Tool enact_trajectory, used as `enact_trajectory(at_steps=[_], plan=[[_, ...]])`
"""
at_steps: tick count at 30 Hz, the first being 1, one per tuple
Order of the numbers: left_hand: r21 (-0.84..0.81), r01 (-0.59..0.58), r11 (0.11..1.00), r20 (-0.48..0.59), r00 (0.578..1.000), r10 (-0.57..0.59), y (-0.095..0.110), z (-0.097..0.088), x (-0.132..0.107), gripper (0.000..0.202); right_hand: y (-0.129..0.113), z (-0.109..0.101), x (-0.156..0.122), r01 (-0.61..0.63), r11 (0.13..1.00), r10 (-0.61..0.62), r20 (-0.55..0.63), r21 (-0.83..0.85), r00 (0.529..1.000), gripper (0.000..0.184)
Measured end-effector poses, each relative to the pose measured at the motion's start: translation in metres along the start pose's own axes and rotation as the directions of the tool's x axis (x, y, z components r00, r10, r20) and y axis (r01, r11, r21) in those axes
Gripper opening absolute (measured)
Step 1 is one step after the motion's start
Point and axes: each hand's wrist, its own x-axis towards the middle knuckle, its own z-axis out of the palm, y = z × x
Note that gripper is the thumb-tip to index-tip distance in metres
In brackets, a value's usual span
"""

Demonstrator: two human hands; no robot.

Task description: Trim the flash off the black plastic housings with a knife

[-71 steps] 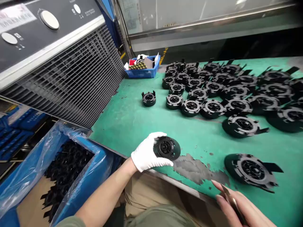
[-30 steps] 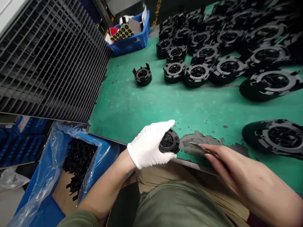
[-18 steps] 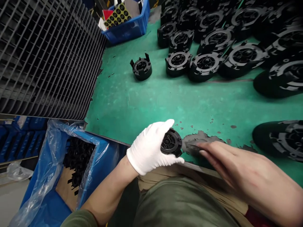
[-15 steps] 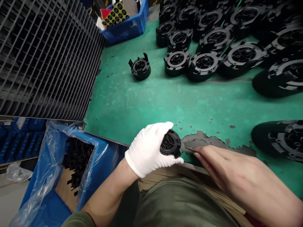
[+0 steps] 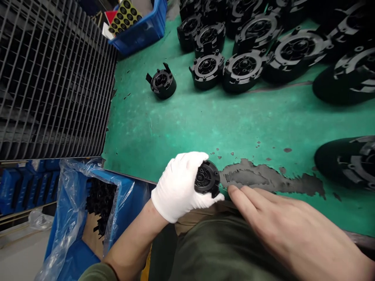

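Observation:
My left hand (image 5: 178, 187), in a white glove, is closed around a small round black plastic part (image 5: 206, 178), held on edge at the front rim of the green table (image 5: 187, 125). My bare right hand (image 5: 278, 222) reaches in from the right with its fingers pressed together. Its fingertips almost touch the part's lower right side. The thin metal blade it grips is nearly all hidden under the fingers.
One black part (image 5: 162, 82) stands alone on the mat. Rows of similar parts (image 5: 243, 66) fill the far right, and a larger one (image 5: 345, 164) lies at the right edge. A blue tray (image 5: 140, 27) sits at the back. A plastic-lined blue box of parts (image 5: 96, 199) and a grilled machine (image 5: 52, 78) are on the left.
My right hand has moved left with the blade until its fingertips reach the part. My left hand has kept hold of the part. The view has tilted downward.

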Motion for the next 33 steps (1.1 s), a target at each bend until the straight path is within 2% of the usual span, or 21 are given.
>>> enact_trajectory(at_steps=[3, 6, 8, 11, 15, 21, 25, 33], plan=[[0.004, 0.016, 1.0, -0.015, 1.0, -0.016, 0.0, 0.002, -0.001, 0.101, 0.007, -0.002, 0.005, 0.128, 0.991, -0.125, 0.073, -0.039, 0.99, 0.033], [0.009, -0.006, 1.0, -0.043, 0.999, 0.006, -0.001, 0.001, -0.001, 0.103, 0.011, -0.002, 0.008, 0.08, 0.996, -0.081, 0.048, 0.03, 0.996, 0.022], [0.006, -0.064, 0.998, -0.043, 0.997, 0.064, -0.003, -0.003, -0.001, 0.108, 0.01, 0.001, 0.008, 0.007, 0.996, -0.007, 0.008, 0.087, 1.0, 0.028], [0.004, -0.114, 0.993, 0.004, 0.993, 0.114, -0.004, -0.009, 0.0, 0.117, 0.006, 0.009, 0.005, -0.074, 0.988, 0.069, 0.04, 0.137, 0.997, 0.038], [0.029, -0.097, 0.995, 0.052, 0.994, 0.095, -0.003, -0.013, 0.001, 0.105, 0.003, 0.015, 0.005, -0.108, 0.987, 0.098, 0.088, 0.118, 0.991, 0.04], [0.087, -0.134, 0.987, 0.006, 0.991, 0.134, 0.002, -0.013, 0.001, 0.094, 0.001, 0.011, 0.01, -0.095, 0.989, 0.088, 0.063, 0.114, 0.994, 0.041], [0.083, -0.135, 0.987, 0.007, 0.991, 0.135, 0.002, -0.012, 0.001, 0.093, 0.002, 0.007, 0.012, -0.138, 0.988, 0.122, 0.19, 0.07, 0.974, 0.038], [0.088, -0.136, 0.987, -0.052, 0.989, 0.141, -0.005, 0.0, -0.003, 0.108, 0.004, -0.005, 0.024, -0.224, 0.973, 0.181, 0.422, 0.056, 0.888, 0.037]])
